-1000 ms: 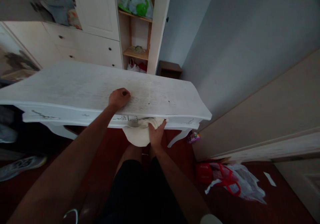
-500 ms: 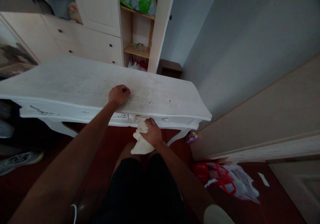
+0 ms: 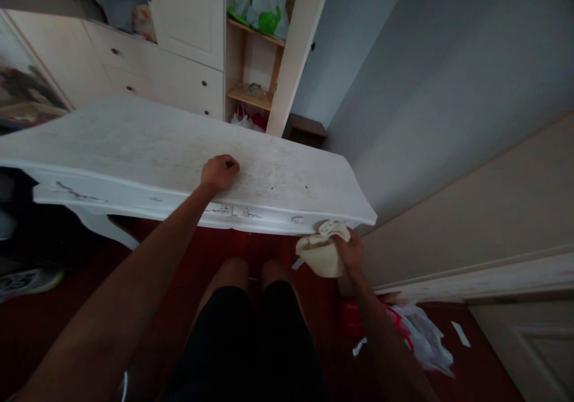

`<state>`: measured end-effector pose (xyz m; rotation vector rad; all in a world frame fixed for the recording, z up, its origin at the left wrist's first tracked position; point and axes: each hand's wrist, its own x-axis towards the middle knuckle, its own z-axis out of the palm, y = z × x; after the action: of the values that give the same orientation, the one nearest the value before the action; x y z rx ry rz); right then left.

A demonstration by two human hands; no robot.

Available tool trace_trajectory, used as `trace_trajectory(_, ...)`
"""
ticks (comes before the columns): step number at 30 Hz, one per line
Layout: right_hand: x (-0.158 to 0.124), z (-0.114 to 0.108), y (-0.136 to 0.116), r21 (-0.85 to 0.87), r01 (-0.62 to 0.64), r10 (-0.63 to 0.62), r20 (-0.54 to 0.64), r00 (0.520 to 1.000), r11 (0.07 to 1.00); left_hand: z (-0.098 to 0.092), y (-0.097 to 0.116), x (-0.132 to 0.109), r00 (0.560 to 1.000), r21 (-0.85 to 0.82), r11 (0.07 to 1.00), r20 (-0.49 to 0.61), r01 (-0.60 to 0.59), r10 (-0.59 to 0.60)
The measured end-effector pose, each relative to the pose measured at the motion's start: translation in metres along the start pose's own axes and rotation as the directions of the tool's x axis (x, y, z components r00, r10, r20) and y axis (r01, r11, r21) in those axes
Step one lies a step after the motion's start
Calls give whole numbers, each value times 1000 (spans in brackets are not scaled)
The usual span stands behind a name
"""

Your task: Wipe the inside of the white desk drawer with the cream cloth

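Note:
A cream cloth (image 3: pixel 323 252) hangs bunched from my right hand (image 3: pixel 350 250), whose fingers are closed around it. The cloth's upper part touches the carved front of a white table (image 3: pixel 147 145) near its right end. My left hand (image 3: pixel 219 172) rests on the tabletop close to the front edge, curled into a loose fist with nothing seen in it. Grey smudges and a few small dark marks show on the white surface. Carved scrolls and a round knob (image 3: pixel 297 220) decorate the front face.
White cabinets (image 3: pixel 188 25) with dark knobs stand behind the table, beside open shelves holding plastic bags (image 3: pixel 268 7). A small brown box (image 3: pixel 307 128) sits by the wall. On the red floor at right lie plastic bags (image 3: pixel 424 336); a shoe (image 3: pixel 31 283) is at left.
My right hand has carried the cloth rightward along the table's front, from the middle to near the right end. My left hand stays in about the same place on the tabletop.

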<state>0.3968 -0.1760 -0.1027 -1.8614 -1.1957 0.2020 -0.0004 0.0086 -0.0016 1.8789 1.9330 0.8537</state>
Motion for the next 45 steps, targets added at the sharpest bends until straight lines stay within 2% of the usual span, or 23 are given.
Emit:
trace_trajectory(2, 9, -18, 4, 84, -92, 100, -102, 990, 992, 0, 0, 0, 1000, 4, 1000, -1, 3, -3)
trace_trajectory(3, 11, -26, 3, 106, -92, 108, -146, 983, 990, 0, 0, 0, 1000, 8, 1000, 0, 3, -3)
trace_trajectory(6, 10, -44, -7, 180, -1, 59, -314, 947, 984, -1, 1, -1, 1000, 12, 1000, 9, -3, 2)
trace_trajectory(9, 11, -51, -25, 267, 102, 38, -473, 880, 958, -1, 1, -1, 1000, 18, 1000, 15, -6, 6)
trace_trajectory(13, 39, -44, -59, 372, 266, 25, -621, 784, 889, -1, 0, -1, 1000, 24, 1000, 17, -9, 8)
trace_trajectory(16, 73, -28, -90, 379, 346, -18, -652, 758, 858, -1, -1, -1, 1000, 18, 1000, 16, -21, 21)
trace_trajectory(19, 101, -6, -117, 298, 369, -74, -681, 728, 880, -1, -2, 0, 1000, 11, 1000, 8, -25, 25)
trace_trajectory(20, 107, 2, -123, 267, 379, -112, -670, 734, 886, -1, -3, 0, 1000, 8, 1000, 3, -24, 24)
trace_trajectory(22, 115, 18, -130, 199, 414, -239, -571, 786, 888, -1, -3, 1, 1000, 4, 1000, -9, -24, 24)
trace_trajectory(24, 118, 32, -130, 108, 472, -419, -320, 850, 875, -2, -3, 1, 1000, 5, 1000, -10, -22, 22)
trace_trajectory(25, 119, 38, -128, 59, 506, -493, -148, 857, 861, -2, -3, 1, 1000, 5, 1000, -6, -20, 20)
trace_trajectory(27, 120, 48, -122, -16, 569, -559, 165, 812, 822, -3, -2, 1, 1000, 4, 1000, 3, -19, 19)
trace_trajectory(29, 122, 54, -116, -54, 604, -558, 325, 763, 795, -4, -2, 0, 1000, 1, 1000, 8, -19, 19)
trace_trajectory(34, 128, 54, -112, -65, 634, -551, 433, 714, 771, -4, -2, 1, 1000, -16, 1000, -10, -10, 10)
trace_trajectory(39, 130, 39, -113, 57, 569, -516, 502, 694, 820, -2, -4, 2, 1000, -9, 1000, -20, -14, 14)
trace_trajectory(42, 134, 24, -107, 169, 482, -504, 433, 747, 860, -2, -5, 3, 1000, -17, 1000, -16, -20, 20)
trace_trajectory(45, 140, 9, -93, 221, 440, -490, 288, 823, 870, -3, -6, 4, 1000, -28, 999, -15, -18, 17)
